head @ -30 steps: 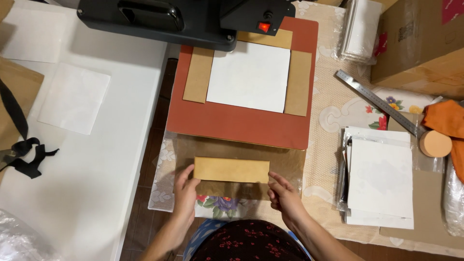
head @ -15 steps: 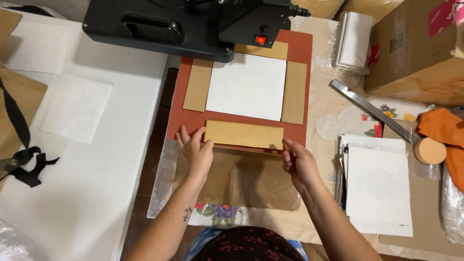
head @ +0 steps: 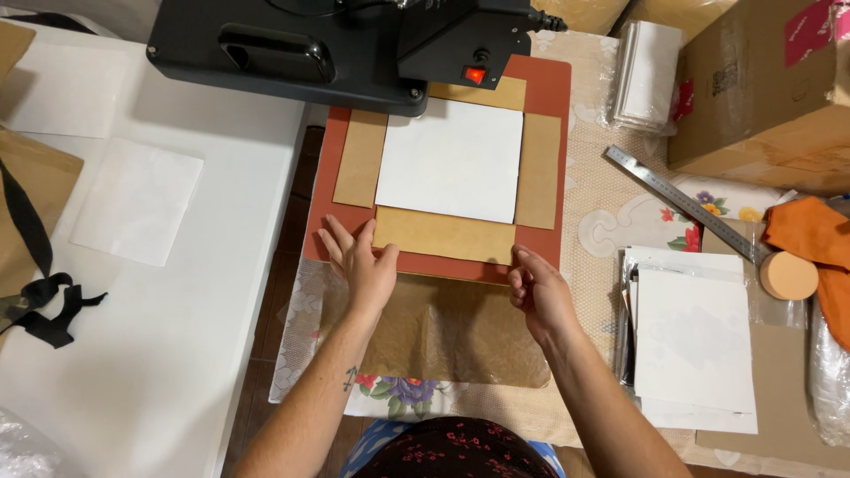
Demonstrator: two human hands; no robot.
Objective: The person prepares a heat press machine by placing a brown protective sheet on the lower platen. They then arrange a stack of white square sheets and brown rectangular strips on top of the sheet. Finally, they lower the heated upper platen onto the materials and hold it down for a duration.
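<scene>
Head view, both hands at the near edge of a red pad (head: pixel 540 88) on the heat press (head: pixel 292 49). Left hand (head: pixel 363 265) lies flat, fingers spread, grip wide, holding nothing - fingertips on the pad and thumb touching the left end of a tan strip (head: pixel 443 236). Right hand (head: pixel 536 288) has its fingers curled loosely, grip narrow, fingertips at the strip's right end; cannot tell if it actually pinches the strip. The strip lies flat along the front of the pad, just below a white square sheet (head: pixel 452 159), touching or slightly overlapping its lower edge. 3 more tan strips frame that sheet: left (head: pixel 359 159), right (head: pixel 540 173), and top (head: pixel 487 91) partly under the black press head. Below the hands a brown translucent sheet (head: pixel 452 332) lies on the floral cloth (head: pixel 602 204) covering the counter. Right of the pad - a metal ruler (head: pixel 682 204) lying diagonal, a stack of white papers (head: pixel 695 345), a round tan disc (head: pixel 788 276), orange cloth (head: pixel 815 235), a cardboard box (head: pixel 770 88). Left side: a white counter (head: pixel 133 354) with a white paper square (head: pixel 137 202) and a black strap (head: pixel 49 301).
</scene>
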